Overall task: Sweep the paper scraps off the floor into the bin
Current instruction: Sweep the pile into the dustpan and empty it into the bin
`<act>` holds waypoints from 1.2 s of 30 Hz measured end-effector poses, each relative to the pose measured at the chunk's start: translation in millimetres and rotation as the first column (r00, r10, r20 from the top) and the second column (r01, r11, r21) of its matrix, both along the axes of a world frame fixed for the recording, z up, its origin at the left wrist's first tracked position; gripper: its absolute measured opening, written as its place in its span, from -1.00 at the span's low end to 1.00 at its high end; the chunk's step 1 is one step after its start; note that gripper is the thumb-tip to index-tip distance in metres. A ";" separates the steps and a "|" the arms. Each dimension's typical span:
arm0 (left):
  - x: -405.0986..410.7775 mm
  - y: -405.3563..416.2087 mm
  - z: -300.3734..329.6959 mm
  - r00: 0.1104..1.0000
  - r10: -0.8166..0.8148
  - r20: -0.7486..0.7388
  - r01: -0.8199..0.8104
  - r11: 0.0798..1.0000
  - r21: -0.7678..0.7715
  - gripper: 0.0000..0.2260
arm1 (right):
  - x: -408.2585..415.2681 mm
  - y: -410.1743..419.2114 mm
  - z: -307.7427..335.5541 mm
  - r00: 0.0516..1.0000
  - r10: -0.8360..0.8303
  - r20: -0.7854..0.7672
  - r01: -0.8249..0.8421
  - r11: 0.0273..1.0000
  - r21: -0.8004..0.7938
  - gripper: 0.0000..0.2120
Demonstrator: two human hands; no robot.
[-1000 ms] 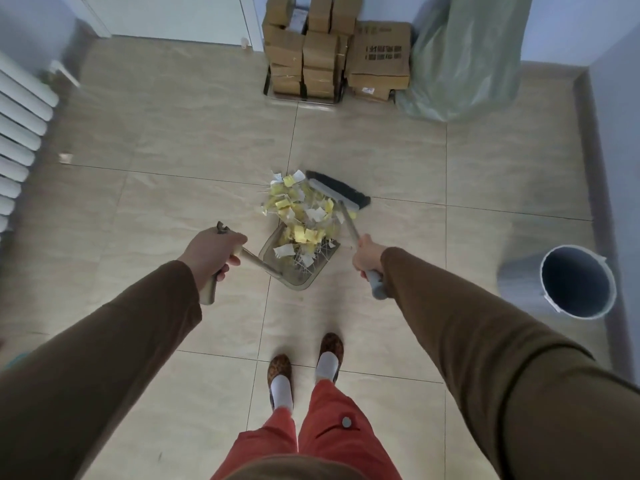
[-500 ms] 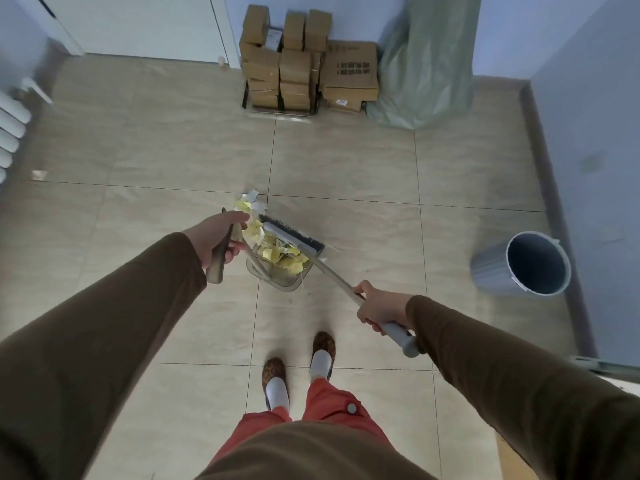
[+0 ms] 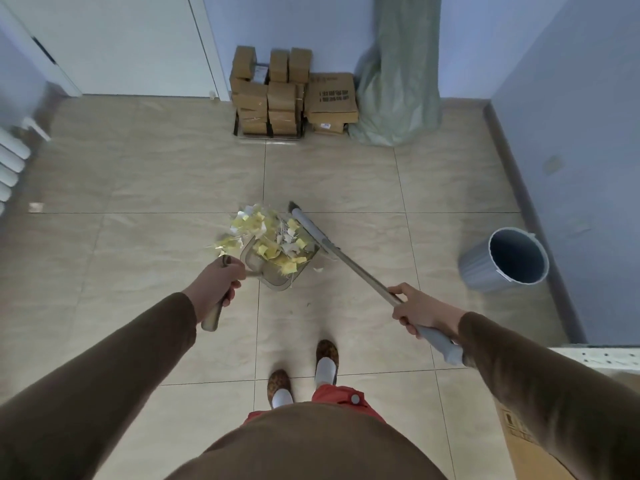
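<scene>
Your left hand (image 3: 215, 284) grips the dustpan (image 3: 277, 268) handle, scraps (image 3: 273, 237) piled inside. Your right hand (image 3: 420, 311) clamps the broom (image 3: 346, 259); bin (image 3: 507, 259) sits at three o'clock.

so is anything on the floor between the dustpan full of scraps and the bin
Nothing visible. Bare tile lies between the dustpan in the left hand and the bin by the right wall. Only the broom handle, in the right hand, crosses that stretch.

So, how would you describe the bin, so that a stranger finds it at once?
Look along the right wall. At its foot, on the tiled floor, stands the bin: a round grey bucket, open at the top. Unlike the brown boxes and green sack, it stands alone.
</scene>
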State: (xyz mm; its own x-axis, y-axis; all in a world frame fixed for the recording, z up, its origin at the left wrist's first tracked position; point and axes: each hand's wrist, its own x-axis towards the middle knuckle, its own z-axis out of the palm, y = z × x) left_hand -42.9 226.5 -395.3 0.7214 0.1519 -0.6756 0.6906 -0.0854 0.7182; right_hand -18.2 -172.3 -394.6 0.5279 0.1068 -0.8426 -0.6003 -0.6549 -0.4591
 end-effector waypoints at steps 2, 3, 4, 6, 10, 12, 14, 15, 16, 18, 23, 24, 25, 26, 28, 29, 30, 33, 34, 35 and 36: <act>-3.7 0.5 1.4 1.000 -0.018 0.012 0.017 0.999 0.035 -0.68 | 0.5 -4.6 0.1 0.995 -0.095 -0.020 0.095 0.995 0.036 -0.54; -7.3 0.3 2.3 0.999 -0.030 0.016 0.029 0.999 0.040 -0.66 | 0.7 -3.7 0.5 0.987 -0.155 -0.042 0.158 0.986 0.061 -0.54; -9.0 0.6 4.0 0.999 -0.024 0.026 0.023 0.999 0.047 -0.64 | 2.1 -1.9 1.1 0.969 -0.235 -0.073 0.241 0.967 0.077 -0.56; -11.7 1.0 11.4 0.998 -0.034 0.056 0.031 0.997 0.065 -0.60 | 0.6 2.3 5.9 0.886 -0.434 -0.161 0.455 0.882 0.124 -0.66; -7.9 -4.8 32.5 0.989 -0.083 0.125 0.076 0.995 0.063 -0.56 | -7.5 3.9 11.0 0.679 -0.625 -0.386 0.718 0.674 0.171 -0.83; -2.8 -9.1 47.3 0.983 -0.111 0.149 0.104 0.993 0.053 -0.58 | -12.7 1.8 9.7 0.590 -0.663 -0.460 0.799 0.561 0.216 -0.84; 3.5 -15.6 63.7 0.976 -0.144 0.165 0.138 0.989 0.050 -0.60 | -21.4 2.5 10.8 0.532 -0.683 -0.501 0.844 0.472 0.253 -0.88; 7.6 -20.2 72.1 0.972 -0.162 0.172 0.156 0.987 0.048 -0.61 | -24.8 2.7 10.8 0.513 -0.687 -0.515 0.857 0.439 0.268 -0.89; 11.9 -25.7 79.8 0.967 -0.182 0.181 0.176 0.983 0.046 -0.62 | -28.9 2.1 10.9 0.500 -0.686 -0.528 0.866 0.413 0.283 -0.89; 22.0 -39.6 94.2 0.951 -0.239 0.198 0.233 0.971 0.053 -0.71 | -35.0 -2.2 6.9 0.481 -0.682 -0.551 0.877 0.379 0.297 -0.90; 48.3 -93.4 125.4 0.900 -0.378 0.217 0.370 0.926 0.081 -0.77 | -41.9 -27.9 -0.1 0.463 -0.667 -0.584 0.886 0.341 0.314 -0.90; 53.8 -107.7 130.2 0.887 -0.410 0.212 0.400 0.912 0.091 -0.78 | -42.3 -35.0 -1.3 0.463 -0.665 -0.586 0.886 0.338 0.316 -0.89; 59.1 -123.1 134.8 0.873 -0.446 0.200 0.433 0.895 0.107 -0.79 | -42.3 -42.2 -3.5 0.466 -0.667 -0.582 0.885 0.342 0.317 -0.89; 65.3 -139.0 138.7 0.859 -0.476 0.187 0.460 0.879 0.125 -0.79 | -42.3 -49.8 -5.0 0.473 -0.667 -0.575 0.881 0.351 0.317 -0.88; 79.2 -174.9 147.1 0.835 -0.526 0.164 0.506 0.849 0.151 -0.78 | -40.8 -65.3 -6.8 0.491 -0.663 -0.565 0.871 0.377 0.315 -0.88; 86.6 -193.9 151.3 0.822 -0.547 0.158 0.526 0.836 0.158 -0.77 | -39.9 -73.4 -7.2 0.496 -0.662 -0.561 0.868 0.386 0.312 -0.88; 93.5 -212.7 155.5 0.808 -0.568 0.153 0.545 0.821 0.169 -0.76 | -39.2 -81.6 -7.6 0.504 -0.659 -0.559 0.863 0.400 0.307 -0.88; 114.1 -270.2 166.9 0.744 -0.654 0.139 0.617 0.751 0.235 -0.78 | -35.1 -107.0 -11.5 0.538 -0.648 -0.539 0.842 0.448 0.302 -0.90; 120.7 -289.0 170.2 0.719 -0.682 0.136 0.638 0.724 0.260 -0.79 | -33.8 -115.4 -12.8 0.553 -0.642 -0.532 0.831 0.467 0.300 -0.91; 126.9 -307.5 173.0 0.695 -0.706 0.136 0.656 0.700 0.282 -0.80 | -32.7 -123.0 -15.5 0.567 -0.638 -0.521 0.821 0.485 0.300 -0.93; 133.0 -325.5 176.1 0.675 -0.725 0.140 0.668 0.680 0.301 -0.80 | -31.7 -129.8 -18.2 0.579 -0.640 -0.506 0.813 0.501 0.297 -0.95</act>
State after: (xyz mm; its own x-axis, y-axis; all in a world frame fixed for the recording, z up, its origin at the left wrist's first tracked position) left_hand 90.2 -99.0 -219.1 0.8000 -0.3454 -0.4906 0.1836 -0.6375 0.7482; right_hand -49.9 -302.1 -412.8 0.3389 0.2073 -0.9177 -0.9090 0.3236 -0.2626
